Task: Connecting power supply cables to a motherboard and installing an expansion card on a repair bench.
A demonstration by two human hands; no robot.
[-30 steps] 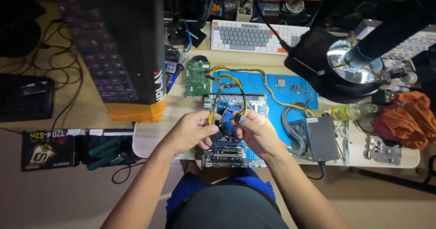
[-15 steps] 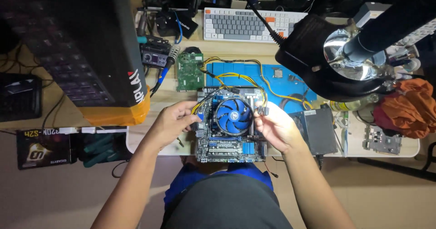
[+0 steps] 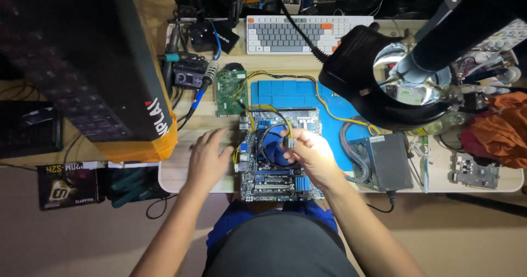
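On the desk's near edge I see the motherboard (image 3: pixel 274 161), lying partly on the blue mat (image 3: pixel 307 98), its blue fan (image 3: pixel 277 148) half hidden by my right hand (image 3: pixel 310 153). That hand pinches a small plug (image 3: pixel 289 143) on yellow wires (image 3: pixel 263 112) above the fan. My left hand (image 3: pixel 207 159) lies flat and open, fingertips touching the board's left edge; the grey power supply (image 3: pixel 384 161) sits just right of the mat.

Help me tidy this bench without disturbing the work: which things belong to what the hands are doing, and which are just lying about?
In use:
motherboard
blue cooler fan
cable connector, pinched in right hand
left hand, resting beside the board

Lying about:
keyboard
green circuit board
power supply
magnifier lamp
orange cloth
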